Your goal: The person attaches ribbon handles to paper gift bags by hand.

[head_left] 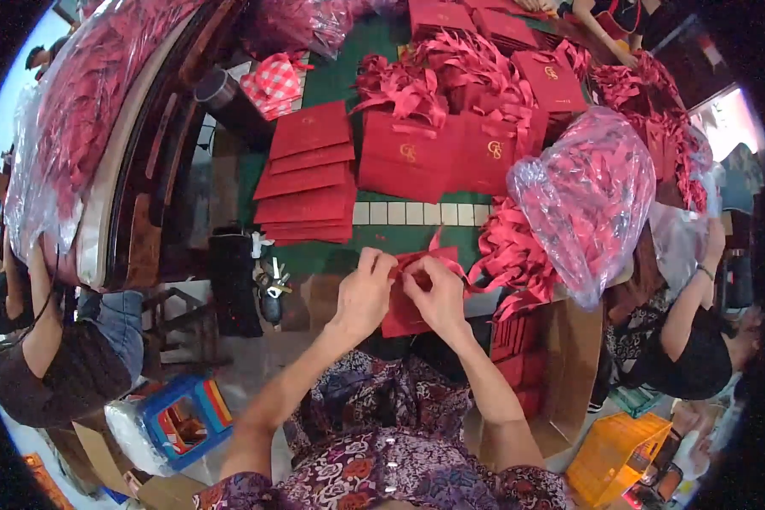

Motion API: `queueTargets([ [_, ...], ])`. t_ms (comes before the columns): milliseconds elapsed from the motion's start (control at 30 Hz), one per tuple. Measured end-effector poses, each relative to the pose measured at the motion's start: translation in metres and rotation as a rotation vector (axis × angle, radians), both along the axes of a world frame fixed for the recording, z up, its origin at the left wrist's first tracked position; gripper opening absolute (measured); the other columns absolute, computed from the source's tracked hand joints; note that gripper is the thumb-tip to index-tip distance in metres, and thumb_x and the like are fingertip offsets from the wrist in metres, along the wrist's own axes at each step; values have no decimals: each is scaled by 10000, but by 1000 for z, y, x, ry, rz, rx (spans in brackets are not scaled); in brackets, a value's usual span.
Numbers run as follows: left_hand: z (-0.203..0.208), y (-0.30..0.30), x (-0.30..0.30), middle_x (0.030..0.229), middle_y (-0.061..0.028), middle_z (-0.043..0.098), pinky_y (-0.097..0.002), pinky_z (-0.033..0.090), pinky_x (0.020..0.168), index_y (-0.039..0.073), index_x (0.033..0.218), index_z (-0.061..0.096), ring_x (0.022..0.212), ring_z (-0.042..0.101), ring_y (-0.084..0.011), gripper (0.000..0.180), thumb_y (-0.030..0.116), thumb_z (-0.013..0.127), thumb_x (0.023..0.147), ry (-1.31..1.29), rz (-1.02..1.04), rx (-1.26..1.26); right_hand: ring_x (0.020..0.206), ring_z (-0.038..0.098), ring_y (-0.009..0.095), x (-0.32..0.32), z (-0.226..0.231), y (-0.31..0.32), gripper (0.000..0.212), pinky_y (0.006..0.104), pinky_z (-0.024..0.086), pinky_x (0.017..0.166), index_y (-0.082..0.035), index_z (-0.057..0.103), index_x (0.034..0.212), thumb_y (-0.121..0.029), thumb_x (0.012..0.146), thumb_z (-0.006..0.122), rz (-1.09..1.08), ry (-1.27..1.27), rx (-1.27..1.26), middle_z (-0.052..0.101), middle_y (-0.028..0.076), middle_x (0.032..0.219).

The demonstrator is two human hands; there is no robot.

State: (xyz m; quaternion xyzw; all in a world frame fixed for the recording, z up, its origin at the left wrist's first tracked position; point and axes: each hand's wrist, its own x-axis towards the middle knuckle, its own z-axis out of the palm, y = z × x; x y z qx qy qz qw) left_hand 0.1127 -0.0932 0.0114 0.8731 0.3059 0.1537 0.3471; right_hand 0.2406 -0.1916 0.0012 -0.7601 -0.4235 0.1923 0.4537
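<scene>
Close to the table's near edge, a red paper bag (403,321) is between my two hands. My left hand (364,291) is closed on its upper left part, thumb and fingers bent together. At the bag's top, the fingertips of my right hand (439,296) are pinched, covering what lies exactly between them. A red ribbon (436,240) sticks up behind my right hand and another length runs off to its right. Just right of that hand lies a heap of loose red ribbons (512,255). Straight ahead, flat red bags (306,183) lie in a fanned stack.
A clear plastic sack of red ribbons (588,200) bulges at the right, above a cardboard box (574,374) holding red bags. Finished-looking ribboned bags (408,157) fill the far table. A dark tumbler (229,95) and keys (274,280) are left. Co-workers sit both sides (693,340).
</scene>
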Motion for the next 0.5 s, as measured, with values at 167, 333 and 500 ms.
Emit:
queueTargets([
  [167,5,1,6,1057,-164,569,-480,532,709,63,1043,543,873,634,-426,221,37,643,848,115,-4,12,741,680,265,-1,4,-1,142,377,530,669,-9,632,898,-89,807,706,-20,94,-48,679,139,842],
  [333,-2,6,5,859,-205,636,-505,504,689,41,1007,514,828,635,-435,200,-1,603,832,15,-6,-68,744,672,306,-4,-6,1,134,398,526,667,-17,624,870,-76,786,710,-12,20,-15,669,142,816],
  [500,-10,10,5,927,-225,664,-482,518,724,37,1081,536,885,654,-420,256,28,615,838,-56,13,-157,798,665,342,-4,-8,3,178,428,526,695,-31,612,900,-83,773,725,52,-183,-27,663,162,864],
])
